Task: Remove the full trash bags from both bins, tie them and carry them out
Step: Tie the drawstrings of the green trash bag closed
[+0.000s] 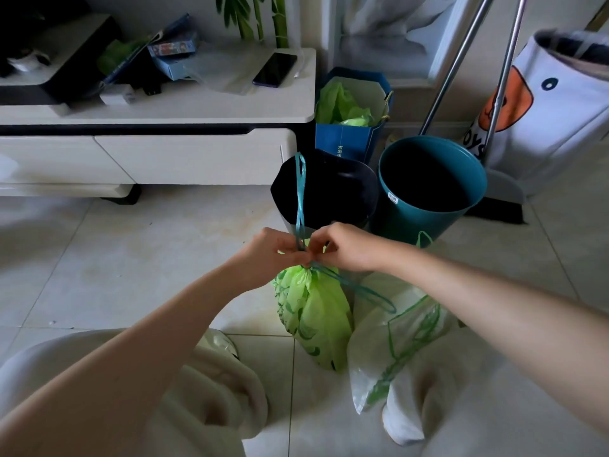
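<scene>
A full green trash bag (314,319) stands on the tiled floor in front of me, its neck gathered tight. My left hand (275,250) and my right hand (346,247) meet at the neck, both pinching the teal drawstring (300,196). One loop of the string rises upward, another trails down to the right. A second bag, white with green print (395,351), lies on the floor just right of the green one. Behind them stand a black bin (342,196) and a teal bin (431,189), both showing dark, bagless insides.
A white low cabinet (197,110) with a phone (275,69) and clutter runs along the left. A blue paper bag (351,120) with green plastic stands behind the bins. Broom and dustpan handles (461,61) and a white fabric basket (553,103) stand at the right. My knees fill the bottom.
</scene>
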